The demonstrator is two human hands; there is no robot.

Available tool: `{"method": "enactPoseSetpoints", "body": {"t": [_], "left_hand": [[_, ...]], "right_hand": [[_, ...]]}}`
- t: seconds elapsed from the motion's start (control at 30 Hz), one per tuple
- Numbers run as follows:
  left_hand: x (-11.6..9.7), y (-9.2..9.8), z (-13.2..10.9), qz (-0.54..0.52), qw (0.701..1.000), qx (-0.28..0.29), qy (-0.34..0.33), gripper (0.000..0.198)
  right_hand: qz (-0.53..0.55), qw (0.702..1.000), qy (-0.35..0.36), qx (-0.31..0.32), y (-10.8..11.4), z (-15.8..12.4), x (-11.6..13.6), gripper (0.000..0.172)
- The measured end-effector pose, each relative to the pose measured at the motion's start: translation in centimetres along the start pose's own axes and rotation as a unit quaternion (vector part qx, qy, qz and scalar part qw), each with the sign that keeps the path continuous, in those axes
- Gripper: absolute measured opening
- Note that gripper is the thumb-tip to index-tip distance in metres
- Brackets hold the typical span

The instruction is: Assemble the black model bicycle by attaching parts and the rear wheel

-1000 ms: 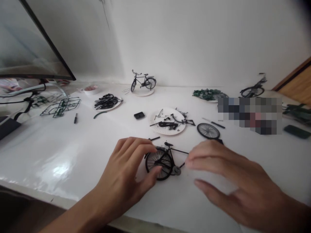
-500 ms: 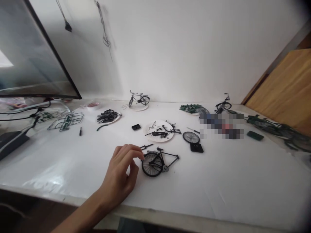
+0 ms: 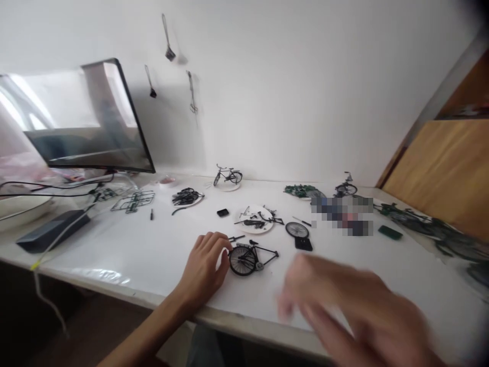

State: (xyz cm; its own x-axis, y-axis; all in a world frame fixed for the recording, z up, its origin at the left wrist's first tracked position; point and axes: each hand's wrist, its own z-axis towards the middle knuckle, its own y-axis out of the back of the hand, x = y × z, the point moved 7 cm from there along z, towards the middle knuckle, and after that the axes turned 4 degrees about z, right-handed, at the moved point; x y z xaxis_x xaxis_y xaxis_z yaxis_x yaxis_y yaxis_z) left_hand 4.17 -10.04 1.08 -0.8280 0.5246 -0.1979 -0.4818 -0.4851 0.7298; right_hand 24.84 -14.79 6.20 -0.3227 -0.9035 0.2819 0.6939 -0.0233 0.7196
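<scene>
Toward the front of the white table (image 3: 153, 255) lies a black model bicycle (image 3: 254, 254) with spoked wheel (image 3: 241, 261), saddle (image 3: 253, 242) and grey chainring (image 3: 260, 266). The left hand (image 3: 206, 259) is curled at the wheel, grip unclear; the right hand (image 3: 349, 290) is too blurred to tell.

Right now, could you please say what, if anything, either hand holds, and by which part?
The left hand is at the rear of the partly built black model bicycle; whether it grips cannot be told. Nothing shows in the blurred right hand.
</scene>
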Motion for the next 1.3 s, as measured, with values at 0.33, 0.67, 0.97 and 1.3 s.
{"method": "enactPoseSetpoints", "body": {"t": [0.33, 0.67, 0.97, 1.3], "left_hand": [[-2.6, 0.2, -1.2, 0.03, 0.998, 0.048, -0.024, 0.015], [-1.5, -0.7, -1.3, -0.026, 0.995, 0.08, 0.045, 0.05], [-1.1, -1.4, -1.3, -0.042, 0.991, 0.115, 0.056, 0.052], [-0.6, -2.3, -1.4, -0.041, 0.988, 0.124, 0.077, 0.05]], "right_hand": [[0.084, 0.977, -0.189, -0.041, -4.8, 7.1, -14.4, 0.027], [0.074, 0.987, -0.118, 0.076, -7.1, 5.6, -10.3, 0.018], [0.075, 0.983, -0.128, 0.104, -8.6, 5.0, -11.2, 0.023], [0.104, 0.976, -0.145, 0.122, -9.3, 5.0, -10.7, 0.023]]}}
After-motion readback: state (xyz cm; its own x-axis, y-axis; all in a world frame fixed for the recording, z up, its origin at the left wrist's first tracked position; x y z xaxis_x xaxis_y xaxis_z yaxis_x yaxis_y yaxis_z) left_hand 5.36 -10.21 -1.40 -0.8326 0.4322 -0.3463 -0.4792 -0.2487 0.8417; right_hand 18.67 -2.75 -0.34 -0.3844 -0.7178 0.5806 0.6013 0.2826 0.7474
